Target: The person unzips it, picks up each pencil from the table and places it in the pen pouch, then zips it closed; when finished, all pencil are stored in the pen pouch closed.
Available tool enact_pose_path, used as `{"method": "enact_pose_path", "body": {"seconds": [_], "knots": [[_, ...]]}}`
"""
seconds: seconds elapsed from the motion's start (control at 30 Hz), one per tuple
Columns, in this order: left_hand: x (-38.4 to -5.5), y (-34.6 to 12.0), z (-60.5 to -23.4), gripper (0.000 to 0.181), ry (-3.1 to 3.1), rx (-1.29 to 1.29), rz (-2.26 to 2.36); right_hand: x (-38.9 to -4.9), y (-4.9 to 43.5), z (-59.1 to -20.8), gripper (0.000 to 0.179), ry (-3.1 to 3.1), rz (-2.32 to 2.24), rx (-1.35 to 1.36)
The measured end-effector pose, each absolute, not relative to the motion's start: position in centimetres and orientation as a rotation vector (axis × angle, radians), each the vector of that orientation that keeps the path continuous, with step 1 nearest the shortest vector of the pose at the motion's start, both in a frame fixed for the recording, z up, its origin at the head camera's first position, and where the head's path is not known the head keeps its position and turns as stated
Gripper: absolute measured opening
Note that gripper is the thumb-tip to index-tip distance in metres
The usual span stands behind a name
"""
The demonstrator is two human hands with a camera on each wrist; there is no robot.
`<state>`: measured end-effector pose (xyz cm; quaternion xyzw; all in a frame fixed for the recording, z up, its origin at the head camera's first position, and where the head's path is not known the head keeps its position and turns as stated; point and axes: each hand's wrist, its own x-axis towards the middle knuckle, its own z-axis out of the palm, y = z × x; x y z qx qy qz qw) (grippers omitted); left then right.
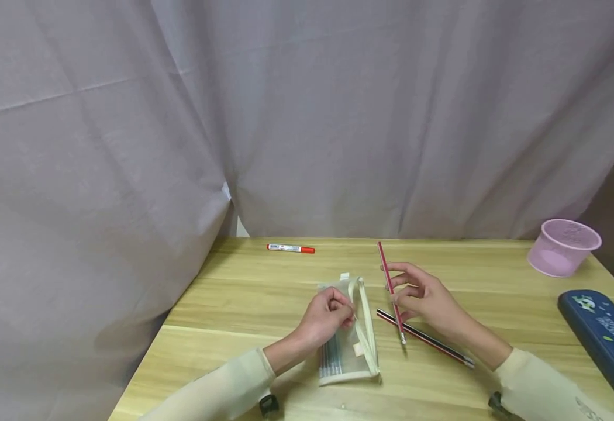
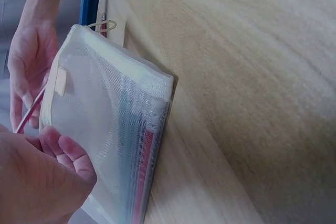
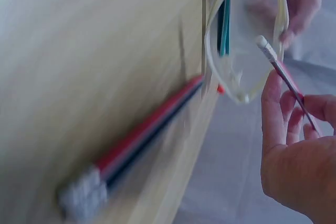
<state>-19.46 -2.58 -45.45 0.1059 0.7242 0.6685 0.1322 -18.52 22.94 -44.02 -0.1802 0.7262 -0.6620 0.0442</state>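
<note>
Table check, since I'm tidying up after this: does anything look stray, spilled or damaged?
Nothing spilled or damaged. One marker lies alone at the far edge, apart from the pouch. A pencil lies loose beside the pouch; the right hand holds another pencil.

the table (image 1: pixel 265 304) is pale wood with a matt, visibly grained top. on it lies a pouch (image 1: pixel 350 333) of translucent mesh plastic edged in cream cloth tape — soft, faintly sheened. the red pencil (image 1: pixel 389 286) looks glossy lacquered, its ferrule metal. at two o'clock, a pink basket (image 1: pixel 562 247) of perforated plastic — behind, matt grey cloth curtain (image 1: pixel 307 117).
</note>
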Motion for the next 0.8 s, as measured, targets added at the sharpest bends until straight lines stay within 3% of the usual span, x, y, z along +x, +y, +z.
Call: {"method": "enact_pose_path", "body": {"seconds": [0.57, 0.8], "knots": [[-19.7, -2.8, -45.5, 0.009, 2.086, 0.291, 1.959, -16.7, 16.5, -45.6, 0.069, 2.173, -2.072, -0.136], [-19.8, -2.4, -45.3, 0.009, 2.067, 0.29, 1.975, -16.1, 15.8, -46.0, 0.065, 2.141, -1.999, -0.054]]}}
